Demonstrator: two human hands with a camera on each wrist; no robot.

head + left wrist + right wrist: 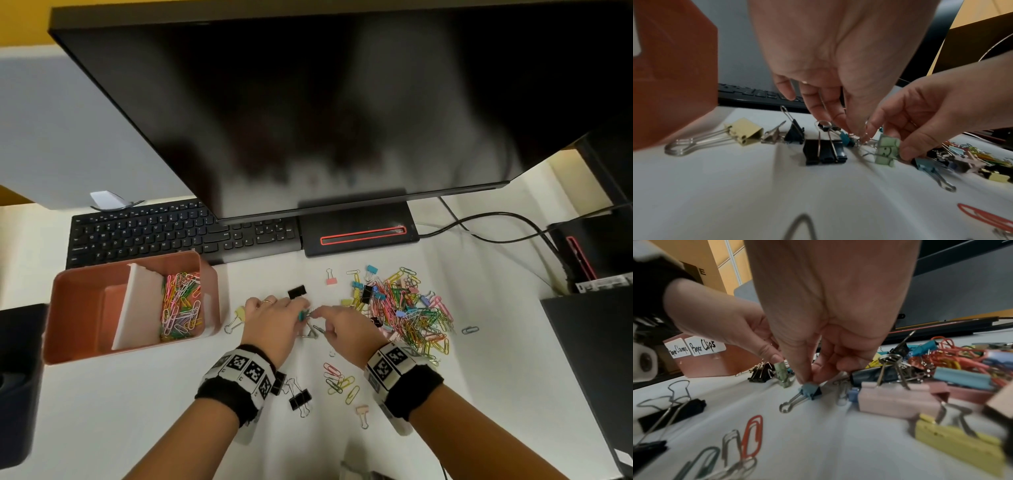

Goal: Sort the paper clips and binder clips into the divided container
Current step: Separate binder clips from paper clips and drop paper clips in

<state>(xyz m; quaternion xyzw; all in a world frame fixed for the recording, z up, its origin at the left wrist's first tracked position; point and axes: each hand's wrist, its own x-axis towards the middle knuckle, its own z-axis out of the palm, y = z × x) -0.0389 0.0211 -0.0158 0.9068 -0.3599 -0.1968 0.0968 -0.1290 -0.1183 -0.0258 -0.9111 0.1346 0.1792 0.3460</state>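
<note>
A pink divided container (85, 274) sits at the left, with coloured paper clips (180, 308) in its right compartment; the left one looks empty. Its labels (694, 348) read "Paper Clamps" and "Paper Clips". A mixed pile of clips (404, 308) lies at the right. My left hand (274, 318) pinches the wire handle of a light green binder clip (887, 150), which stands tilted between the hands. A small teal binder clip (845, 139) sits at its fingertips. My right hand (342, 325) pinches a blue binder clip (809, 390) on the table with thumb and forefinger.
Loose binder clips lie around: black (297, 291), black (299, 399), yellow (239, 313), pink (330, 281). Several paper clips (337, 380) lie near my right wrist. Behind are a keyboard (178, 233), a monitor (308, 102) on its base (359, 233) and cables (479, 226).
</note>
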